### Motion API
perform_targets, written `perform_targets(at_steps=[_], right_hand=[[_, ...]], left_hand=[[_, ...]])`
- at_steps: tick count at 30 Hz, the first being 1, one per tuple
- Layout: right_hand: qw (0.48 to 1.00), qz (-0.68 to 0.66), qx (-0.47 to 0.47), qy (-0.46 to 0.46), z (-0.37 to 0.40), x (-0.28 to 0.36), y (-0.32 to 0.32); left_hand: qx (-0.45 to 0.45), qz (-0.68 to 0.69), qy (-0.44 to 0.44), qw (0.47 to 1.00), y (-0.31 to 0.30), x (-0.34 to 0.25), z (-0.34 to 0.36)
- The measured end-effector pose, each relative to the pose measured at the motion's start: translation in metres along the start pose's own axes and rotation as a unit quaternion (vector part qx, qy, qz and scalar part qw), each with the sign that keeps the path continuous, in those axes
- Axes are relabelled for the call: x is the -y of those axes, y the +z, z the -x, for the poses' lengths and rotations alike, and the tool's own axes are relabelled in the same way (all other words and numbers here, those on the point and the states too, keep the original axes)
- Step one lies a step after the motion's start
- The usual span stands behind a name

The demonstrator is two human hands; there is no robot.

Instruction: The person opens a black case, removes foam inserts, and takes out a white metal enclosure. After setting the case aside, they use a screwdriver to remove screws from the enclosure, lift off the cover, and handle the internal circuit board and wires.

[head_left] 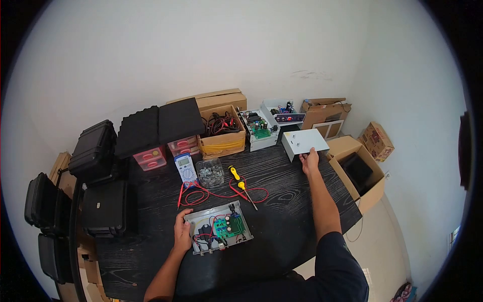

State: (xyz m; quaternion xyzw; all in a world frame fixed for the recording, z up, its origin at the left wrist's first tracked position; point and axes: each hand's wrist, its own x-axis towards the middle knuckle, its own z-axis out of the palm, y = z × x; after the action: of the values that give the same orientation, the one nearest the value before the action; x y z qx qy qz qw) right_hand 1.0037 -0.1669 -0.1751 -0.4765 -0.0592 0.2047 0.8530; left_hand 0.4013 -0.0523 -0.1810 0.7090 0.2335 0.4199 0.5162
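Note:
My left hand (182, 231) grips the left edge of an open grey metal enclosure (211, 211), thumb along the rim. Inside it sits a green circuit board (228, 226) with red and dark wires; knobs or connectors line the near wall. Farther right, my right hand (309, 160) holds the near edge of a white metal box (306, 140), thumb on top and fingers curled below the edge. Between the hands lie two yellow-handled screwdrivers (242, 186), a digital multimeter (186, 170) with red test leads (204, 195), and a clear container of small metal hardware (210, 173).
Behind stand a cardboard box of cables (221, 142), an opened device with a green board (259, 128), and another opened unit (287, 113). Black cases (106, 206) and pink drawers (151, 158) are at left. An open carton (372, 194) adjoins the table's right edge.

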Motion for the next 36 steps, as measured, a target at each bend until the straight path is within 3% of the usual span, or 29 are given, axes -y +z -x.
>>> perform_targets(at_steps=[22,36], right_hand=[[0.995,0.030,0.044,0.086,-0.028,-0.021,0.017],[0.986,0.126,0.091,0.055,-0.017,-0.027,0.020]], left_hand=[[0.000,0.025,-0.040,0.999,0.001,0.000,-0.001],[0.009,0.047,-0.059,0.997,0.002,-0.003,-0.001]])
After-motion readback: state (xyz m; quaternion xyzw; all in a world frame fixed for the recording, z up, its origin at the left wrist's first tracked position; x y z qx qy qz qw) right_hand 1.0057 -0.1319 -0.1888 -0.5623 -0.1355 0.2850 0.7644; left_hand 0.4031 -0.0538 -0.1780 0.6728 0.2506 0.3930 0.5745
